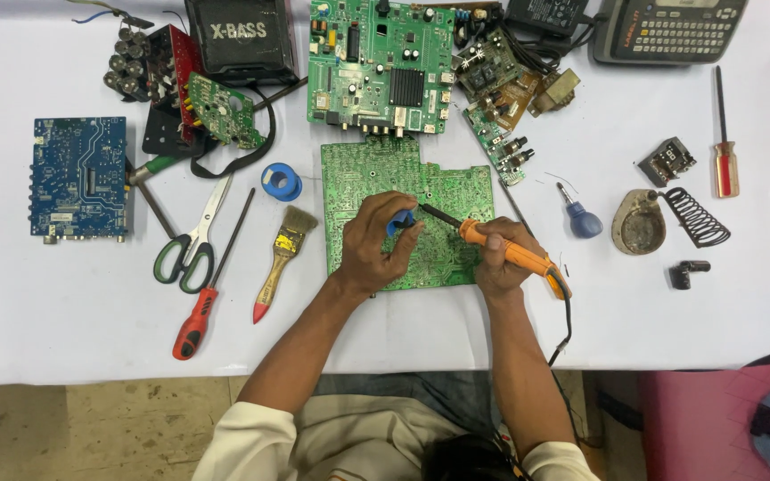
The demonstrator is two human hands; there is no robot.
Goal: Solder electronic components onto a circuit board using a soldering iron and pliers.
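Observation:
A large green circuit board (376,174) lies solder side up in the middle of the white table (64,312). My left hand (376,245) rests on it and is closed on a small blue spool (400,221). My right hand (501,258) grips an orange-handled soldering iron (514,254). The iron's dark tip (430,212) points left and touches the board right beside the blue spool. A black cord (566,325) runs from the iron off the table's front edge.
Left of the board lie a blue solder reel (281,181), a paint brush (282,258), a red screwdriver (202,307), scissors (191,245) and a blue board (78,178). A second green board (380,62) sits behind. A coiled iron stand (666,221) and small screwdrivers (724,160) are right.

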